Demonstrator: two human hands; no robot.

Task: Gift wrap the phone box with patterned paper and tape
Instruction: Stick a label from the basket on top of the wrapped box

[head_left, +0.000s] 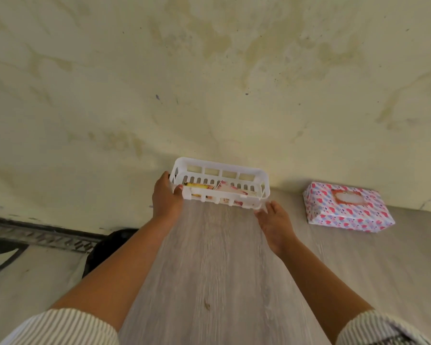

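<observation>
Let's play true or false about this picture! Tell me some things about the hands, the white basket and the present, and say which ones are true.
1. The left hand holds one end of the white basket. True.
2. The wrapped box is inside the basket. False: it lies on the table, to the right of the basket.
3. The basket is empty. False: some colourful flat things lie in it.
4. The right hand is at the basket's other end. True.
5. The wrapping paper is plain white. False: it has pink hearts, and a label on top.
</observation>
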